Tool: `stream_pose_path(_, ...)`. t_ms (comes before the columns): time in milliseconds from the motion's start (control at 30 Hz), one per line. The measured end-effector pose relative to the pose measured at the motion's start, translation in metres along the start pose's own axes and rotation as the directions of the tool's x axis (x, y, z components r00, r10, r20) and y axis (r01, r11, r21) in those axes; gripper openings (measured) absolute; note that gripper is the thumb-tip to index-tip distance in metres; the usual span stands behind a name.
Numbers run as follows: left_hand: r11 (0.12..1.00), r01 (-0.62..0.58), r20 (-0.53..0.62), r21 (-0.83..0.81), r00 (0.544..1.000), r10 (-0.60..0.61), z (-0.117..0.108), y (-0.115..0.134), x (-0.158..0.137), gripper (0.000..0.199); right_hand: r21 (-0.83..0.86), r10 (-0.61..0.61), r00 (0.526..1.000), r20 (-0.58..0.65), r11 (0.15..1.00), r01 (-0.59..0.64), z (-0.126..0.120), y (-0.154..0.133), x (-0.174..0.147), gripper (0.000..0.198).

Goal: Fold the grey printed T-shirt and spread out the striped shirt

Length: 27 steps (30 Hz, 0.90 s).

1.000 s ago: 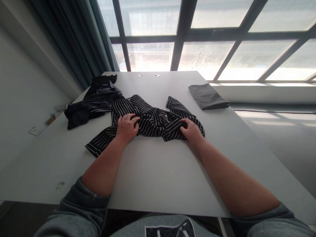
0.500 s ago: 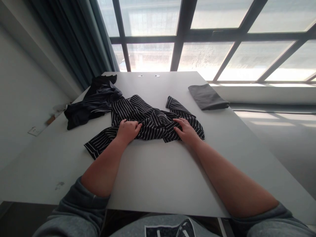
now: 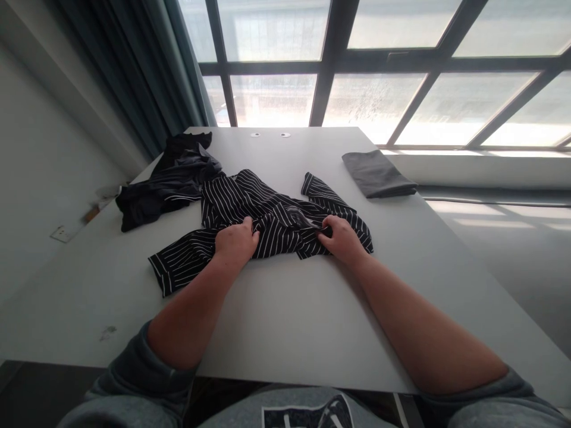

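A black shirt with white stripes (image 3: 254,199) lies crumpled across the middle of the table. One sleeve points toward the near left, and the other sticks out at the far right. My left hand (image 3: 236,242) is closed on the cloth near the shirt's front edge, left of its middle. On the right side, my right hand (image 3: 341,239) pinches a fold beside the collar, thumb against fingers. Some of the fingertips are hidden in the fabric.
Dark clothes (image 3: 167,187) lie in a heap at the table's left edge. A folded grey cloth (image 3: 378,173) rests near the right edge. The white table (image 3: 276,321) reaches toward a large window (image 3: 276,98), with a dark curtain (image 3: 134,65) at the left.
Both hands have closed from a looser, flatter pose onto the striped cloth. The fabric under my right hand is bunched up, and the near-left sleeve has shifted slightly toward me.
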<state>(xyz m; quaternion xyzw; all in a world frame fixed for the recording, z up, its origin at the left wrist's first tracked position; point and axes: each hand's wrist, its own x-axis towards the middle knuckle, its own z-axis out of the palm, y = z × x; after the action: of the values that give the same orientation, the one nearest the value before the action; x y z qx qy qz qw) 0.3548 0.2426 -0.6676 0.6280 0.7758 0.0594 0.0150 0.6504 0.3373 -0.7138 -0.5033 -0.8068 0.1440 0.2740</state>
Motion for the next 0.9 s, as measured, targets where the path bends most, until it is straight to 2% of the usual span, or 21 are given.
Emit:
stream_pose_path(100, 0.991, -0.101, -0.111, -0.087, 0.990, 0.091, 0.003, 0.003, -0.001, 0.034, -0.025, -0.009, 0.997, -0.077, 1.000, 0.007, -0.003, -0.003, -0.001, 0.016)
stream_pose_path(233, 0.929, -0.313, -0.249, -0.196, 0.933, 0.261, 0.005, 0.005, -0.001, 0.031, -0.017, -0.063, 0.988, -0.142, 0.998, 0.061, -0.011, -0.013, -0.003, 0.013)
stream_pose_path(367, 0.800, -0.548, -0.283, -0.245, 0.830, 0.481, 0.004, 0.008, -0.002, 0.031, 0.037, -0.239, 0.963, -0.121, 0.969, 0.245, -0.019, -0.028, -0.007, 0.016)
stream_pose_path(467, 0.698, -0.666, -0.270, -0.263, 0.745, 0.609, 0.005, 0.014, -0.008, 0.040, 0.065, -0.357, 0.932, -0.061, 0.930, 0.361, -0.020, -0.041, -0.013, 0.020)
stream_pose_path(600, 0.651, -0.711, -0.270, -0.264, 0.703, 0.658, 0.011, 0.023, -0.016, 0.048, 0.094, -0.449, 0.893, -0.021, 0.889, 0.449, -0.019, -0.054, -0.020, 0.024)
stream_pose_path(800, 0.642, -0.728, -0.239, -0.239, 0.685, 0.688, 0.017, 0.025, -0.015, 0.031, 0.078, -0.594, 0.798, -0.102, 0.795, 0.602, -0.017, -0.059, -0.022, 0.016)
stream_pose_path(900, 0.641, -0.726, -0.239, -0.250, 0.688, 0.685, 0.018, 0.024, -0.013, 0.029, 0.088, -0.586, 0.805, -0.096, 0.800, 0.593, -0.016, -0.057, -0.021, 0.013)
